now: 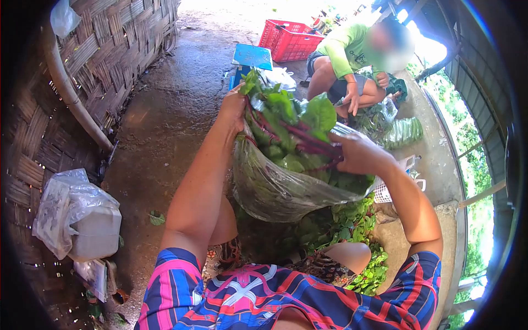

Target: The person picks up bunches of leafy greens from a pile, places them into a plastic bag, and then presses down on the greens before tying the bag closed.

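Observation:
Before me hangs a clear plastic bag (275,192), bulging with leafy greens (319,115) that have thick purple-red stems. My left hand (234,109) is closed at the bag's upper left edge, beside the leaves; its fingertips are partly hidden. At the upper right, my right hand (360,155) grips purple stems of the greens at the bag's mouth. More loose greens (371,264) lie on the ground beneath the bag and beside my knee.
Ahead, a person in a green shirt (349,47) squats by bagged greens (404,133). A blue scale (252,56) and a red crate (290,41) stand farther off. A white basket (382,193) sits right; a plastic-covered container (96,231) stands left by the woven wall (118,38).

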A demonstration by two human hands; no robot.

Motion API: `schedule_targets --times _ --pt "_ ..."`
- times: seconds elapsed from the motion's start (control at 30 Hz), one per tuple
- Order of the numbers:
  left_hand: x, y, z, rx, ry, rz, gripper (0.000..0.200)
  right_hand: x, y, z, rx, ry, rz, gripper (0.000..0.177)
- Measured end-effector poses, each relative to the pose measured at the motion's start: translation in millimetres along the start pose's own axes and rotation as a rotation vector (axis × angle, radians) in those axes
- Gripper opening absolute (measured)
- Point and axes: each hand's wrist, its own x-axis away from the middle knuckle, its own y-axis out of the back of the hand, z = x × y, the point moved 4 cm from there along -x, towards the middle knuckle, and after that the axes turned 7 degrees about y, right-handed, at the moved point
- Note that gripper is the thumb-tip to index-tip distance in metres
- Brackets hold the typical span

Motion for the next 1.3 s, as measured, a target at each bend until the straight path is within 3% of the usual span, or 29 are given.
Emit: schedule_targets --times 0.13,0.27,0.4,0.5,0.57,0.63,0.77,0.8,0.9,1.03,1.17,1.23,1.3 --pt "-17 19 5 0.08 -0.053 0.124 0.034 15 -4 32 -0.025 0.18 -0.073 0.05" --pt "-2 17 3 -0.098 -0.054 0.267 0.039 19 -6 38 -0.146 0.328 -0.016 0.056" --pt "-2 15 5 0.064 -0.006 0.298 0.037 12 -14 19 -0.304 0.175 0.318 0.053" --pt "5 -1 1 0.229 0.006 0.34 0.032 5 -13 -18 -0.538 -0.164 0.574 0.029" --pt "15 -8 -1 0.182 0.078 0.329 0.034 -1 -12 -54 -0.45 -0.286 0.566 0.023" --pt "17 -7 -1 0.008 0.092 0.209 0.034 -7 -5 -82 -0.531 -0.316 0.427 0.034" --pt "29 -33 -7 0.044 0.045 -0.068 0.03 -10 -2 -65 -0.456 -0.339 0.404 0.039" --pt "20 -20 -5 -0.019 0.015 0.011 0.029 -7 -1 -56 -0.433 -0.357 0.408 0.039" --pt "17 -7 -6 -0.197 -0.082 0.157 0.028 -7 -39 -67 -0.748 -0.187 0.343 0.04" --pt "24 -12 -7 -0.276 -0.073 -0.021 0.035 -12 -26 -74 -0.679 -0.298 0.395 0.045" --pt "15 -1 -7 -0.255 -0.094 0.056 0.036 -11 -4 -46 -0.749 -0.332 0.357 0.036" --pt "18 -3 -7 -0.261 -0.102 0.036 0.034 -23 -41 -84 -0.645 -0.326 0.437 0.026" --pt "19 -6 -9 -0.303 -0.095 0.008 0.033 -25 -33 -77 -0.6 -0.358 0.443 0.023"
